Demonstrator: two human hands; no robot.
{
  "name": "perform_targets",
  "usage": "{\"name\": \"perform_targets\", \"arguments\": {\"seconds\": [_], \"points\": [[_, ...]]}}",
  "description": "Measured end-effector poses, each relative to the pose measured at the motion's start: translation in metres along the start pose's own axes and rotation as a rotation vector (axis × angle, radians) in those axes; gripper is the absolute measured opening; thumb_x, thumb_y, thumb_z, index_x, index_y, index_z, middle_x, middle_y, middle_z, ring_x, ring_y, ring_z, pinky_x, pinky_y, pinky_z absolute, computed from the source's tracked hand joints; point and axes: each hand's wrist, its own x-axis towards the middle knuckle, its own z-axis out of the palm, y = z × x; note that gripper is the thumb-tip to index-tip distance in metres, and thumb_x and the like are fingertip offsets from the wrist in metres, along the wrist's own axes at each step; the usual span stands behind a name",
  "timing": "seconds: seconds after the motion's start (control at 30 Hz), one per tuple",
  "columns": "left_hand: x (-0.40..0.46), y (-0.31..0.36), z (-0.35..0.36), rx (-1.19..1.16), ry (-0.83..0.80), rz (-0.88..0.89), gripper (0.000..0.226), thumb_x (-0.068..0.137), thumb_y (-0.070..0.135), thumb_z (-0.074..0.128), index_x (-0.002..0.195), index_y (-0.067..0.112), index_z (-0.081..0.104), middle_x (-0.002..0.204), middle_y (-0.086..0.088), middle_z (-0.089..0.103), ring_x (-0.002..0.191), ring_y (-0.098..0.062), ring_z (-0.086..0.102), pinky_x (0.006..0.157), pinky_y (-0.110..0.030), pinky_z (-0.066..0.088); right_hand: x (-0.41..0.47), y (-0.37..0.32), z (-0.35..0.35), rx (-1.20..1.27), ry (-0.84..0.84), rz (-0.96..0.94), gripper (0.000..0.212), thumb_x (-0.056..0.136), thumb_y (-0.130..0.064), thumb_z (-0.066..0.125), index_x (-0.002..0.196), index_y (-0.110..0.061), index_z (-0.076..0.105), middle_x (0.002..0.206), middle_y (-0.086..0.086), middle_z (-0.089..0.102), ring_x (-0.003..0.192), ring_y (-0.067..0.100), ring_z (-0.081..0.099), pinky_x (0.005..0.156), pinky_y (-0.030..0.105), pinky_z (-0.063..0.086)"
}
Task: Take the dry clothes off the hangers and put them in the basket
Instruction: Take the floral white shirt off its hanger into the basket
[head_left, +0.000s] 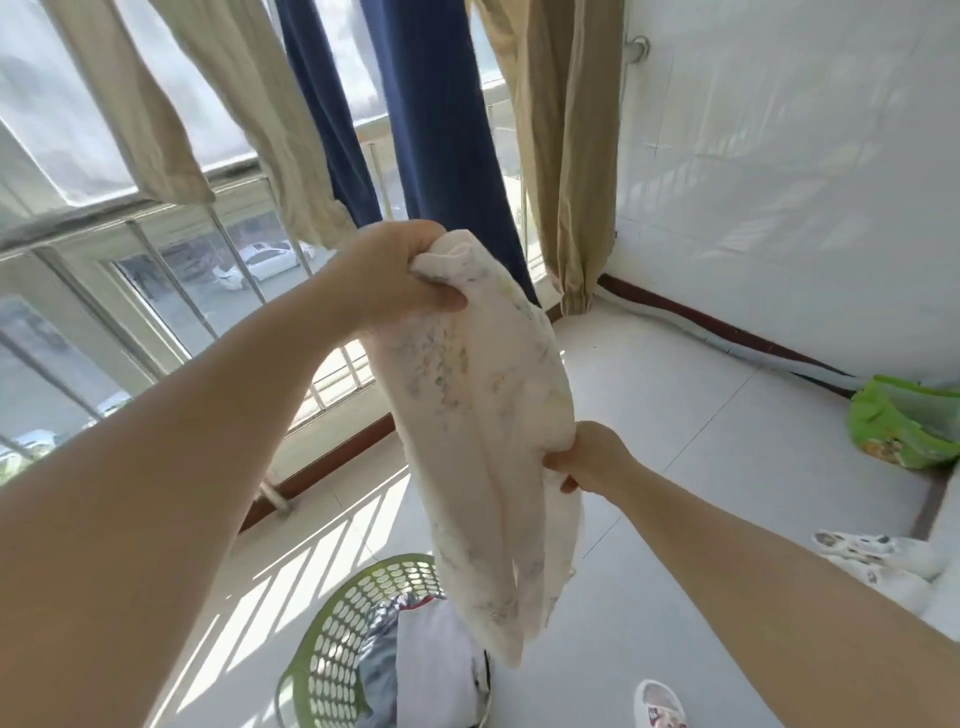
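Observation:
A pale cream garment with a faint coloured print (483, 415) hangs between my hands, above the floor. My left hand (395, 275) grips its bunched top end. My right hand (587, 457) pinches its right edge lower down. Its loose lower end dangles over the green perforated basket (337, 639), which holds several clothes, white and blue-grey among them. Behind, dark blue trousers (431, 130) and beige trousers (566, 145) hang from above; more beige cloth (156, 104) hangs at the left. The hangers are out of view.
A barred window (156, 270) runs along the left. A white tiled wall (779, 182) stands at the right. A green bag (904, 431) sits on the floor by the wall. A patterned slipper (660, 706) lies near the bottom edge.

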Motion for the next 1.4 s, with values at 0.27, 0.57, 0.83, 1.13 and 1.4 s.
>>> {"name": "perform_targets", "arguments": {"seconds": [0.27,0.57,0.83,1.13,1.4], "points": [[-0.087,-0.071,-0.035,0.046,0.046,-0.215,0.031,0.077,0.021,0.073,0.106,0.016,0.061,0.097,-0.003,0.058,0.091,-0.02,0.051,0.076,-0.029,0.038,-0.027,-0.02,0.018,-0.086,0.145,-0.094,0.021,0.083,-0.004,0.05,0.063,-0.008,0.055,0.061,0.005,0.057,0.047,0.014,0.057,0.047,0.018,0.041],[-0.13,-0.085,-0.041,0.038,0.111,-0.251,0.03,0.075,0.021,0.075,0.101,0.016,0.062,0.097,-0.003,0.062,0.093,-0.021,0.056,0.078,-0.028,0.038,-0.021,-0.044,0.01,-0.667,0.325,-0.266,0.024,0.092,-0.027,0.052,0.07,-0.017,0.051,0.085,0.003,0.048,0.06,0.012,0.042,0.054,0.02,0.03],[-0.133,-0.077,-0.037,0.072,0.169,-0.303,0.029,0.074,0.02,0.075,0.098,0.007,0.064,0.092,-0.01,0.066,0.087,-0.024,0.058,0.067,-0.023,0.042,-0.002,-0.064,0.006,-0.362,0.094,-0.234,0.02,0.088,-0.017,0.057,0.081,0.0,0.065,0.077,0.011,0.066,0.07,0.024,0.061,0.069,0.032,0.049],[-0.138,-0.073,-0.032,0.095,0.205,-0.364,0.028,0.074,0.02,0.076,0.096,0.007,0.064,0.09,-0.01,0.066,0.086,-0.024,0.059,0.069,-0.022,0.043,0.007,-0.09,0.01,-0.418,-0.038,-0.471,0.04,0.079,-0.039,0.065,0.079,0.001,0.065,0.073,0.014,0.061,0.07,0.023,0.051,0.064,0.032,0.038],[-0.153,-0.071,-0.041,-0.035,0.243,-0.425,0.036,0.073,0.016,0.076,0.108,0.02,0.065,0.09,0.004,0.064,0.085,-0.014,0.058,0.074,-0.023,0.043,0.012,-0.107,0.029,-0.008,-0.03,-0.345,0.025,0.074,-0.02,0.063,0.09,-0.001,0.065,0.09,0.014,0.066,0.088,0.029,0.063,0.083,0.043,0.054]]}}
